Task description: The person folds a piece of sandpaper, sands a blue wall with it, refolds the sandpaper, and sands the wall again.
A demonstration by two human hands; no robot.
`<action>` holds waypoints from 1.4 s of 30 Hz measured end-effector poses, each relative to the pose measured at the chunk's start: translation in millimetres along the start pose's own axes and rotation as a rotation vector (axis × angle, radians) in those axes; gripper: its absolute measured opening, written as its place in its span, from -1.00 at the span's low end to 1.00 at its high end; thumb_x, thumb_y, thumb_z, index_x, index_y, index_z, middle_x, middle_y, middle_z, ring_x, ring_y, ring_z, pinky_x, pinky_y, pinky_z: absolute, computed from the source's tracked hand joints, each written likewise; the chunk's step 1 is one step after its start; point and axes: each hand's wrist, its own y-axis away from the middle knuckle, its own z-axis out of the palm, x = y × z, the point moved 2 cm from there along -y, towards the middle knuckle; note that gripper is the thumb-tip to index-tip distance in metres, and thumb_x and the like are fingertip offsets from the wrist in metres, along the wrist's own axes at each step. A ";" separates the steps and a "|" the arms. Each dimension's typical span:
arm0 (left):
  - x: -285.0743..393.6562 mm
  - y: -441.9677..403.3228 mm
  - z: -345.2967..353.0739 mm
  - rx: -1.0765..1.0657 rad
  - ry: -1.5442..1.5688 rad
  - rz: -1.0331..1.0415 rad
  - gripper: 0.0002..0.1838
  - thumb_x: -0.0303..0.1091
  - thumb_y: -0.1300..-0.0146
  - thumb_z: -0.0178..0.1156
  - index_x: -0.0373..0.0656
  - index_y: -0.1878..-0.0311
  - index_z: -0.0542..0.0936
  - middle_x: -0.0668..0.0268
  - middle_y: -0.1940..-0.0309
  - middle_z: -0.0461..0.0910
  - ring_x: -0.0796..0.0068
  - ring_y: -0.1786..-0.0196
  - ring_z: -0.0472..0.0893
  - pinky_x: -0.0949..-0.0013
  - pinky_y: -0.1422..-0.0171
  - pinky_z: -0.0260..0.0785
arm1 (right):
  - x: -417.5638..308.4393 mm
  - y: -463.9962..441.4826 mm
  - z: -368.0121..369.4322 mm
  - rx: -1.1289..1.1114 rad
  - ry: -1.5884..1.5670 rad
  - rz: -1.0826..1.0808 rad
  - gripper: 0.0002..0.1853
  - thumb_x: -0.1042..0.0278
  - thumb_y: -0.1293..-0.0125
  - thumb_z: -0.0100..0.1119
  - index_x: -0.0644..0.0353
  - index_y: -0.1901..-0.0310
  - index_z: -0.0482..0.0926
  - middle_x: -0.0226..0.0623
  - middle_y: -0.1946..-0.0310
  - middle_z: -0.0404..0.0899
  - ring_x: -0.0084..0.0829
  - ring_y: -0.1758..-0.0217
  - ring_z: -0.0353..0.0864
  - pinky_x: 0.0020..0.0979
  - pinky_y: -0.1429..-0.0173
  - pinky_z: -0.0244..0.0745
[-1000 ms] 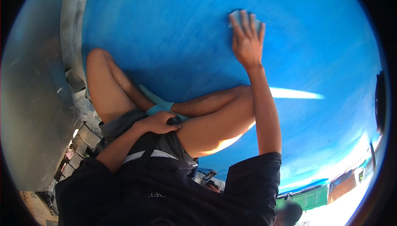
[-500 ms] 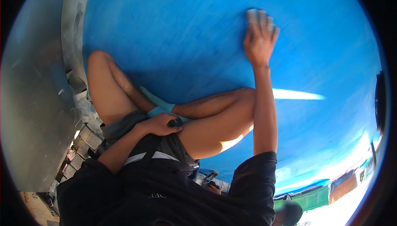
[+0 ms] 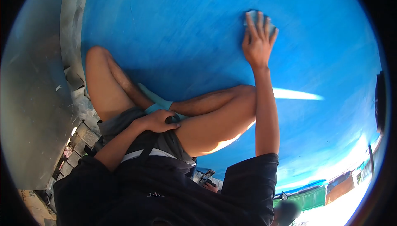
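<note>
Bright blue, smooth painted surface (image 3: pixel 186 31) fills most of the view, marked by a narrow white sunlit patch (image 3: pixel 297 94). Right hand (image 3: pixel 257 46): fingers extended and spread over a flat, pale grey-blue pad (image 3: pixel 254 16) lying against the surface; edge grip cannot be told. Left hand (image 3: pixel 155 121): resting at dark grey cloth shorts (image 3: pixel 113 125), fingers curled; cannot tell whether anything is grasped.

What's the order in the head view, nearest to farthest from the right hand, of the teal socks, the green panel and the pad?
1. Pad: under the fingers of the right hand.
2. Teal socks: lower left of that hand, by the crossed legs.
3. Green panel: far off, lower right.
</note>
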 end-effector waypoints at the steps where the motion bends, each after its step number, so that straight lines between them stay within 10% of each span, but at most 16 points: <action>1: -2.1 -0.2 3.0 -0.006 0.002 0.005 -0.34 0.15 -0.33 0.29 -0.35 -0.14 0.62 -0.08 -0.02 0.68 0.03 -0.10 0.67 0.17 -0.18 0.50 | -5.2 1.9 0.2 -0.064 -0.035 -0.075 -0.48 0.26 -0.45 0.08 -0.26 -0.44 0.45 -0.25 -0.52 0.32 -0.02 -0.60 0.22 0.28 -0.62 -0.20; 6: 2.8 1.2 -1.7 0.000 -0.026 0.008 -0.37 0.12 -0.32 0.31 -0.35 -0.10 0.63 -0.07 0.10 0.70 0.10 0.01 0.70 0.20 -0.07 0.52 | 12.1 -12.6 2.2 0.119 0.060 0.226 -0.48 0.26 -0.45 0.07 -0.25 -0.44 0.46 -0.23 -0.52 0.32 -0.06 -0.59 0.23 0.33 -0.60 -0.19; 22: 1.3 1.0 -0.6 0.014 -0.014 0.039 -0.37 0.12 -0.33 0.30 -0.39 -0.04 0.62 -0.10 0.11 0.69 0.05 0.01 0.70 0.18 -0.07 0.52 | -47.4 8.6 12.7 -0.169 -0.238 -0.406 -0.47 0.51 -0.36 0.07 0.09 -0.38 0.48 -0.19 -0.41 0.48 -0.09 -0.51 0.38 0.05 -0.56 0.18; 27: 2.8 1.2 -3.1 -0.004 -0.027 0.022 -0.38 0.10 -0.33 0.30 -0.41 -0.04 0.62 -0.10 0.09 0.69 0.04 0.01 0.70 0.16 -0.08 0.52 | -21.2 -13.2 13.0 0.091 -0.127 -0.089 -0.48 0.50 -0.37 0.05 0.05 -0.38 0.50 -0.28 -0.38 0.51 -0.13 -0.48 0.43 0.02 -0.55 0.19; 34: 7.9 2.0 -4.3 -0.029 0.036 0.021 -0.38 0.10 -0.34 0.30 -0.42 -0.03 0.62 -0.11 0.11 0.69 0.06 0.02 0.70 0.16 -0.08 0.51 | -32.3 2.1 8.5 -0.111 -0.089 -0.374 -0.44 0.48 -0.38 0.03 0.04 -0.42 0.44 -0.25 -0.42 0.47 -0.14 -0.51 0.37 0.05 -0.57 0.14; 38: 1.6 1.6 -3.1 -0.003 -0.033 -0.004 -0.39 0.10 -0.34 0.31 -0.38 -0.06 0.62 -0.09 0.07 0.69 0.08 -0.01 0.70 0.17 -0.10 0.52 | 15.2 -19.0 7.2 0.206 -0.055 0.232 -0.44 0.43 -0.41 0.01 -0.07 -0.45 0.42 -0.22 -0.46 0.40 -0.09 -0.56 0.30 0.18 -0.59 0.01; 42: 3.3 0.6 -1.8 -0.020 -0.008 -0.001 -0.40 0.09 -0.34 0.31 -0.34 -0.11 0.62 -0.07 0.03 0.69 0.09 -0.05 0.70 0.19 -0.13 0.52 | 7.7 5.7 0.9 0.002 -0.078 -0.076 -0.43 0.38 -0.41 0.03 -0.08 -0.46 0.42 -0.24 -0.48 0.39 -0.03 -0.55 0.30 0.23 -0.59 -0.03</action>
